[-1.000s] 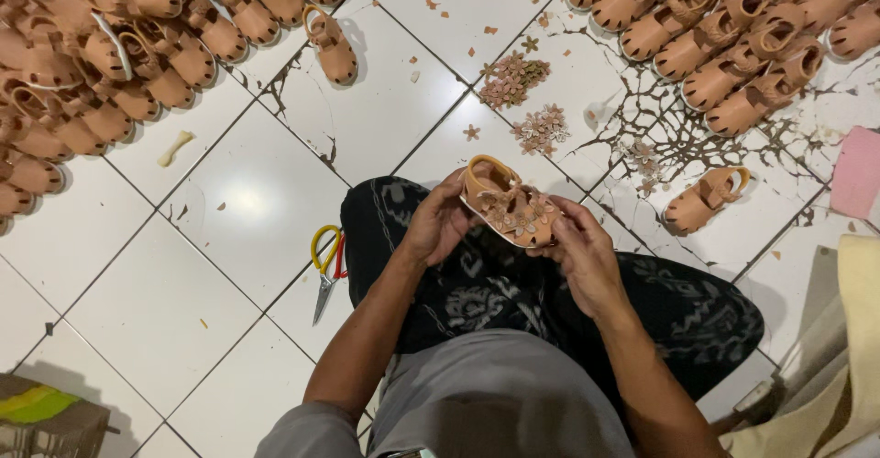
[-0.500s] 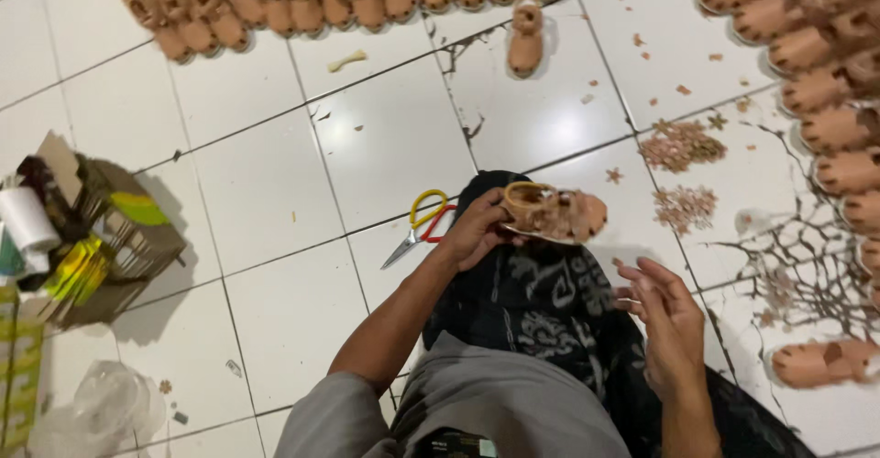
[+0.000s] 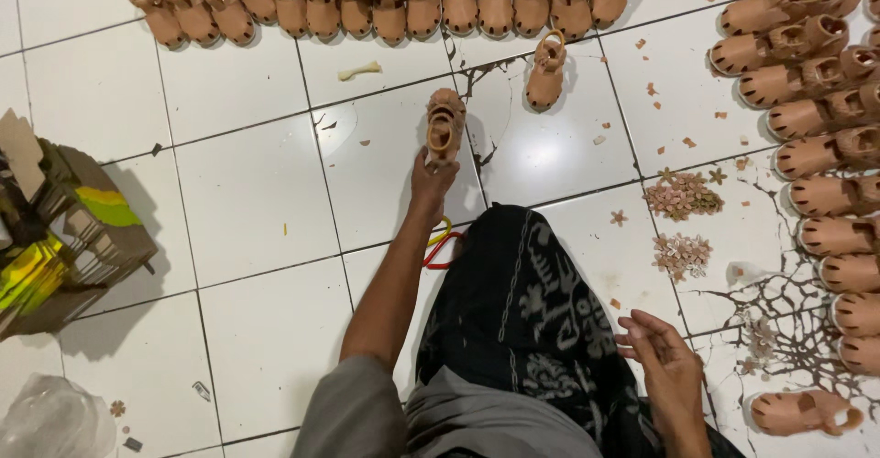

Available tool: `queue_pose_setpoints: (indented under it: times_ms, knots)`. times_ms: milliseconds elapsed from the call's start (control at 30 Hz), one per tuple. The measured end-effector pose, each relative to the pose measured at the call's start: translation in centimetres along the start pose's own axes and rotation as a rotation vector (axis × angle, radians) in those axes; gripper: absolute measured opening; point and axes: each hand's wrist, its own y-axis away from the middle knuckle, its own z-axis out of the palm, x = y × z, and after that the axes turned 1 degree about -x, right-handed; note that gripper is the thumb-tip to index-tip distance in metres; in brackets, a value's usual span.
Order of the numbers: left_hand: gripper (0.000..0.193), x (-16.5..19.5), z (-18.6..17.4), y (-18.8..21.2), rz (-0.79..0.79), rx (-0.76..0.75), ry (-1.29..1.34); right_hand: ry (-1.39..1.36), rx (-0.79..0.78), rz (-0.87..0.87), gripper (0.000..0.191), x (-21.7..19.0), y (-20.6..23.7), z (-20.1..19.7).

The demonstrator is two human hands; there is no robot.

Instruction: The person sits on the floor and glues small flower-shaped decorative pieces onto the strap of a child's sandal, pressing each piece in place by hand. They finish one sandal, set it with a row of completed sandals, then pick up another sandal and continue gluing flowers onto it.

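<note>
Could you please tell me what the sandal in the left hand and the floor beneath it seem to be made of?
The sandal in the left hand looks like tan leather or imitation leather: matte, smooth straps; which one, I cannot tell. The floor looks like glazed white ceramic tile: glossy reflections, dark grout lines, and cracks.

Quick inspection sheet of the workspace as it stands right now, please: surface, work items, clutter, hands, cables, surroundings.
Surface: white tiled floor, cracked at right.
Work items: tan sandal held out over the floor; a single sandal beside it; sandal row along the top; sandal column at right.
Clutter: flower trims in piles, scissors by the knee, scraps.
Hands: left hand grips the sandal; right hand open, empty, over the lap.
Cables: nothing seen.
Surroundings: cardboard box at left, plastic bag at bottom left.
</note>
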Motion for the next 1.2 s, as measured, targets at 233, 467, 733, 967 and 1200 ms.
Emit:
queue_pose_setpoints:
  times_ms: [233,467,733,967,1200]
  knots:
    - [0.047,-0.9,1.7,-0.2,0.54,0.235,-0.792,0.042,0.002,0.012,0.037,4.0,-1.0,-0.8]
    - [0.072,2.5,13.4,-7.3,0.521,-0.265,-1.221,0.065,0.034,0.153,0.036,6.0,-3.7,-1.1]
    - [0.057,2.2,19.2,-13.0,0.482,-0.25,-1.459,0.269,0.044,0.146,0.037,7.7,-4.9,-2.9]
    - [0.05,12.5,17.2,-17.2,0.922,-0.078,-1.037,0.384,0.039,0.074,0.035,7.4,-4.9,-4.0]
    - [0.029,8.3,5.5,-5.7,0.828,0.131,-1.244,0.301,-0.016,0.074,0.037,6.3,-4.1,-2.9]
